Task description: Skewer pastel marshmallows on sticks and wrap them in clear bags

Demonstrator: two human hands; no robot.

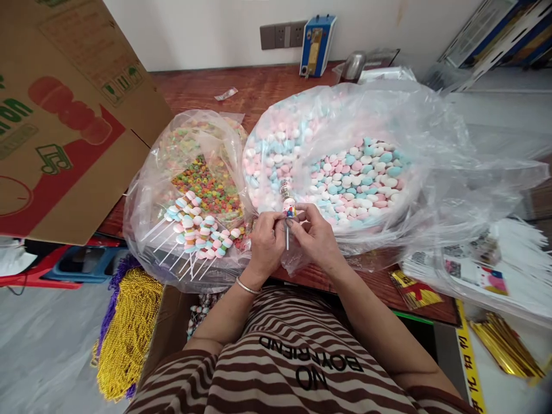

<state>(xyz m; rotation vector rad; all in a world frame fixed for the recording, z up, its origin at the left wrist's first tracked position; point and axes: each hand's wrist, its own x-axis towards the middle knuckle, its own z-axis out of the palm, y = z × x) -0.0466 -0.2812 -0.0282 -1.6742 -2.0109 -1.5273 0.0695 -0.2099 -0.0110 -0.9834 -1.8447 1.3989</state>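
Observation:
Between my two hands, upright, is a candy skewer in a small printed clear bag, its white stick pointing down toward me. My left hand is closed, pinching the bag's lower end beside the stick. From the other side, my right hand is also closed, thumb and fingertips on the same spot. Whether a tie is between the fingertips is too small to tell. To the left, several unwrapped candy skewers lie piled on a clear bag of colourful ring candies.
A large clear bag of pastel candies spreads behind my hands. Printed bags are stacked at right, near gold twist ties. A cardboard box stands at left, above yellow bead strings. A blue device stands by the wall.

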